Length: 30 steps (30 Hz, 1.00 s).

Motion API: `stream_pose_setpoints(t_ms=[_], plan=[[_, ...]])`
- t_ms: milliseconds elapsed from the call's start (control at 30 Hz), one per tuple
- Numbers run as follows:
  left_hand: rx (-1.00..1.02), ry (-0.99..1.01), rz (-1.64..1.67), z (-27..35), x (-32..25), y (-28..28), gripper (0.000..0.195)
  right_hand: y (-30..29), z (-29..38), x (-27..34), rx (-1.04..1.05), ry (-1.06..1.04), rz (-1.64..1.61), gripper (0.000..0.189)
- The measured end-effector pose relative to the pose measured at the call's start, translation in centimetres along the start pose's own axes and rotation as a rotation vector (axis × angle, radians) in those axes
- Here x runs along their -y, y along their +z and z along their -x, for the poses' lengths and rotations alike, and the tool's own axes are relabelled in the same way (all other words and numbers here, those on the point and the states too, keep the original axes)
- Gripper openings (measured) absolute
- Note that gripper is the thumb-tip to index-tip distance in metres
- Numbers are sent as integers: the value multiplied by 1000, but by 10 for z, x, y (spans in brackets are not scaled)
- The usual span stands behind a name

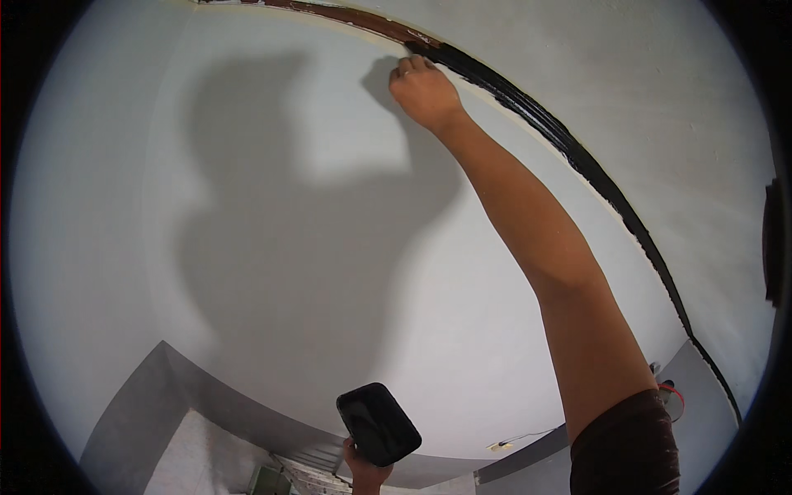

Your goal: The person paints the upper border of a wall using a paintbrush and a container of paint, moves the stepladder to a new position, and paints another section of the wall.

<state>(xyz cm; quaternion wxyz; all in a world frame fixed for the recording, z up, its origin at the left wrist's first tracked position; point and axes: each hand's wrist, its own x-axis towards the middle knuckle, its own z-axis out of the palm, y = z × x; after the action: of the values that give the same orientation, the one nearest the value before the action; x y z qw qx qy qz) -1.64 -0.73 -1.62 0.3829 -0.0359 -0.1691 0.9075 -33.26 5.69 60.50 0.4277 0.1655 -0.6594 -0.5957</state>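
My right hand [426, 90] is raised to a long trim strip between two pale surfaces. Its fingers are curled as if round a small painting tool, which the hand mostly hides. Glossy black paint [526, 108] covers the strip from my fingertips down to the right, with a ragged lower edge. To the left of the fingers the strip is bare reddish brown [371, 23] with whitish specks. Low in the view, my left hand [365, 467] grips a black rectangular tray [378, 424] from below. A dark, shiny surface shows inside the tray.
A white wall [495, 346] carries my large shadow, with a grey band [247, 414] lower down. A yellowish fitting with a cord [500, 445] is on the wall at lower right. A red-rimmed round object [673, 399] is partly behind my arm. A dark object [772, 241] sits at the right edge.
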Motion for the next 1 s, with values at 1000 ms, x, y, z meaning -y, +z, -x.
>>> stream_pose_setpoints(t_ms=[1000], plan=[[37, 56, -95, -2, -2, -10, 64, 2, -23, 19, -29, 36, -71, 19]])
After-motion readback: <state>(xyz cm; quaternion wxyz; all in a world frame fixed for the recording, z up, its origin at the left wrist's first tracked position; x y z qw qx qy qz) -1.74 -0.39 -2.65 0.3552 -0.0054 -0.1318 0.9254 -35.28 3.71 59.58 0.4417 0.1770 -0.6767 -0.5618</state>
